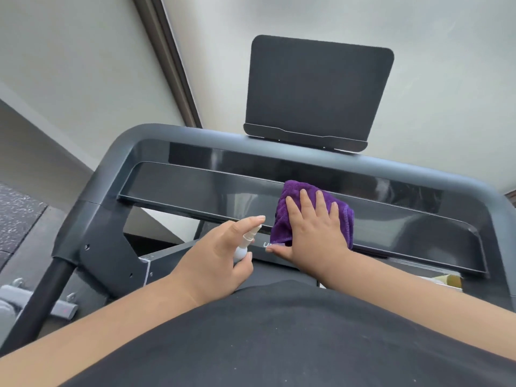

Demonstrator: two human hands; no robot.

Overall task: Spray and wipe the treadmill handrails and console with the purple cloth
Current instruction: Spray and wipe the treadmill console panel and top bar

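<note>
From the head camera we look down at our two arms reaching over a dark treadmill. Our right hand [312,233] lies flat on the purple cloth [290,202], fingers straight and spread, pressing it against the shiny black console [195,188] near its middle. The cloth is bunched up and sticks out above and to the left of our fingers. Our left hand [215,255] is curled around a small white spray bottle [245,241], just beside the cloth, with one finger stretched over the top of it. The gray handrail [117,160] bends around the console. A dark tablet holder [318,90] stands up behind it. Our black shirt [279,339] fills the bottom.
</note>
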